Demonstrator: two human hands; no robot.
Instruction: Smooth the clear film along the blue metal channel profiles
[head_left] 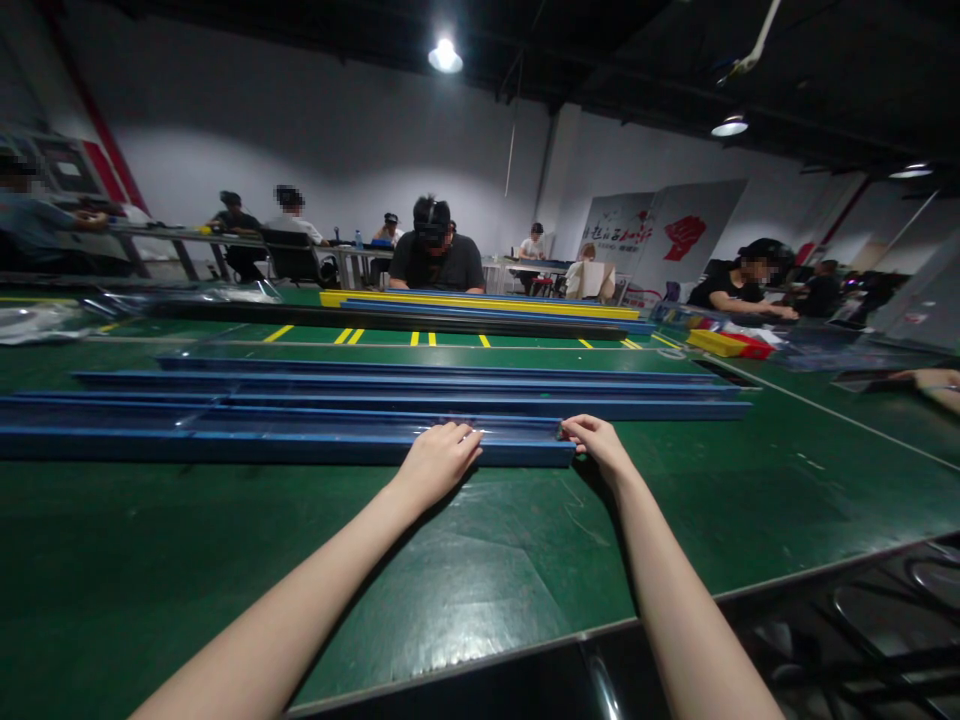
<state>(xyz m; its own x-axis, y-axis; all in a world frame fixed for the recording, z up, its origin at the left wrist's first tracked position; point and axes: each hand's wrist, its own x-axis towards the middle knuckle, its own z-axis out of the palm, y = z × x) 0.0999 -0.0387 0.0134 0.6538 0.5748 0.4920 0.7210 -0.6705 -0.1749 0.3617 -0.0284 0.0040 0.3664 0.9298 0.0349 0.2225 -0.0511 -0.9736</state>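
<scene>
Several long blue channel strips lie side by side across a green table [480,570]. The nearest blue strip [262,440] ends a little right of centre. My left hand [439,462] rests on its near edge, fingers curled over the top. My right hand [596,440] pinches the strip's right end, fingers closed on it. Two more blue strips [450,400] lie just behind, reaching further right.
Yellow and blue strips [480,302] lie at the table's far side, where a person sits facing me. Other people sit at tables left and right. A red and yellow box [731,343] is at the right. Another person's hand [937,385] rests at the right edge.
</scene>
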